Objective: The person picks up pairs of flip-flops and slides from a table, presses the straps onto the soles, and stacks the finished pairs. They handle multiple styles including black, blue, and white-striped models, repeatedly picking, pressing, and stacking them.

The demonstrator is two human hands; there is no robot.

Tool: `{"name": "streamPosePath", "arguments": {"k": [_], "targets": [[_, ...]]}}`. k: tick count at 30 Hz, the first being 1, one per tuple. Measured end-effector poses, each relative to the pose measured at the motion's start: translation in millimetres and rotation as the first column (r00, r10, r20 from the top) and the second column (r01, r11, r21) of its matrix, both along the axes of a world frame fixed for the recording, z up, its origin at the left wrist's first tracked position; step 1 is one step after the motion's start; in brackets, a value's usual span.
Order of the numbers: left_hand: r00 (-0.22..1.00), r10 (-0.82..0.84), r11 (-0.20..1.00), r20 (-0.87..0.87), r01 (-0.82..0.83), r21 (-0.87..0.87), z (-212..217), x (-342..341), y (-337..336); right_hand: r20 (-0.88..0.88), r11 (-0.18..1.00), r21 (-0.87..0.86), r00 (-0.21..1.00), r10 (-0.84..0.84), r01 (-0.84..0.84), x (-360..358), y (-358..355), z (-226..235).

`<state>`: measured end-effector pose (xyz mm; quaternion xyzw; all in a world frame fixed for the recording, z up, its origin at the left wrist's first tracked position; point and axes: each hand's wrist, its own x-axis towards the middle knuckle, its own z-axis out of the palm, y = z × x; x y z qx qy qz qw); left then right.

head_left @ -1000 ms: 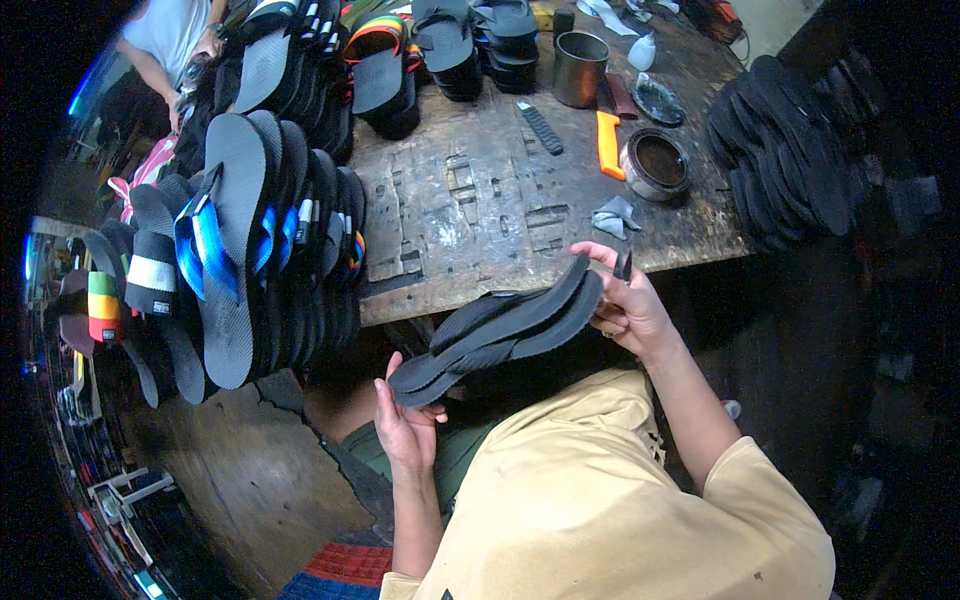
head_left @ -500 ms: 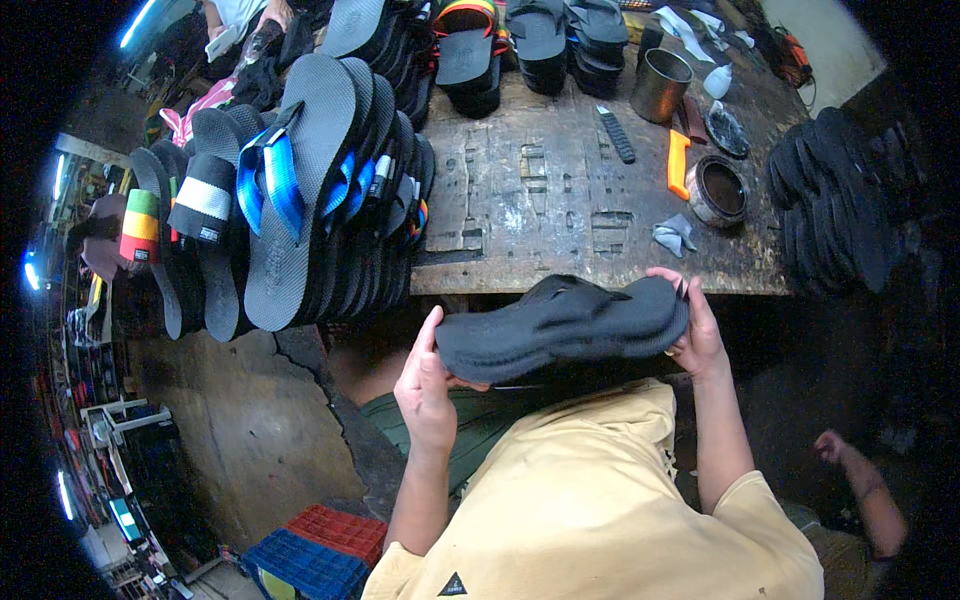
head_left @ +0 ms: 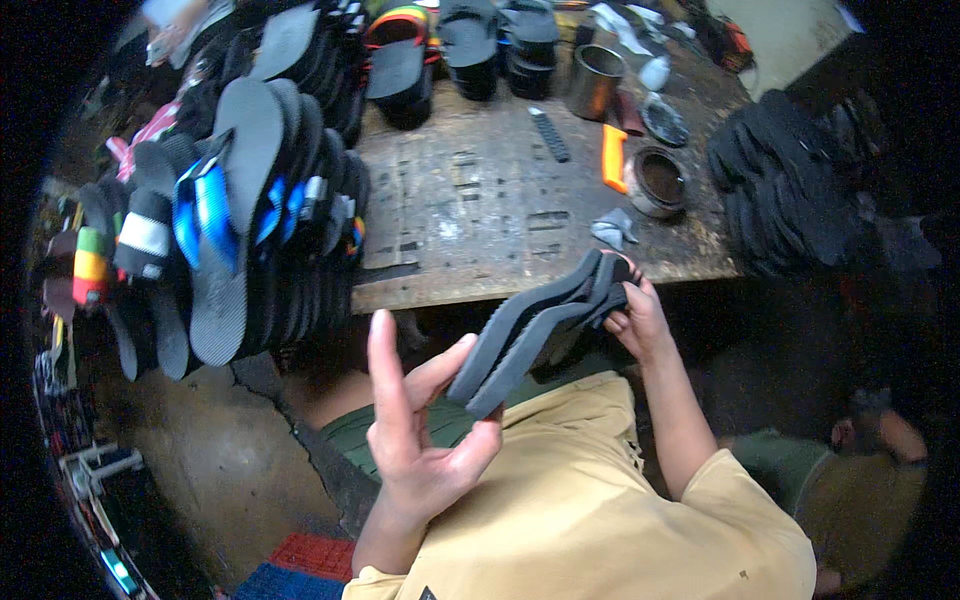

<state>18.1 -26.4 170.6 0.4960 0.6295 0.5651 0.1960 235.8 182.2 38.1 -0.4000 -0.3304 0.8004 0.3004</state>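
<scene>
A pair of black foam-soled sandals (head_left: 535, 335) is tilted edge-on above my lap, one sole alongside the other. At the upper right end my right hand (head_left: 640, 315) is closed around them, its thumb on the near side. The lower left end comes close to my left hand (head_left: 415, 430), which is open with the index finger pointing up and the thumb apart. Whether its thumb or a finger touches the soles I cannot tell. The straps of this pair are mostly hidden between the soles.
On the worn wooden table (head_left: 440, 265) are a black-handled knife (head_left: 548, 135), an orange-handled tool (head_left: 612, 160), a round tin (head_left: 660, 182), a metal cup (head_left: 595, 82) and a grey cloth (head_left: 614, 228). Sandal stacks (head_left: 235, 220) stand left, black ones (head_left: 780, 185) right. Another person (head_left: 870, 470) sits right.
The sandals have turned from lying level between both hands to a steep edge-on tilt. My left hand has let go and spread its fingers. The view has swung to the right.
</scene>
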Motion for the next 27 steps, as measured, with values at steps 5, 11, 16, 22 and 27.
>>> {"name": "streamPosePath", "arguments": {"k": [5, 11, 16, 22, 27], "targets": [[0.999, -0.029, 0.999, -0.028, 0.028, -0.034, 13, 2, 3, -0.067, 0.994, 0.045, 0.993, -0.096, 0.099, -3, 5, -2], [0.99, 0.033, 0.975, -0.138, -0.062, -0.212, 9, -16, 6, -0.089, 0.984, 0.137, 0.99, -0.105, 0.117, -14, 19, 10], [0.987, 0.031, 0.955, -0.16, -0.076, -0.286, -8, -42, 15, 0.072, 0.919, 0.394, 0.997, -0.003, -0.026, -41, 39, 35], [0.974, 0.195, 0.944, -0.113, -0.218, -0.249, 5, -44, 15, 0.272, 0.27, 0.951, 0.825, -0.495, -0.152, -71, 12, 70], [0.965, 0.165, 0.954, -0.205, -0.208, -0.215, 31, -46, 19, 0.281, 0.155, 0.96, 0.806, -0.52, -0.235, -74, -7, 101]]}}
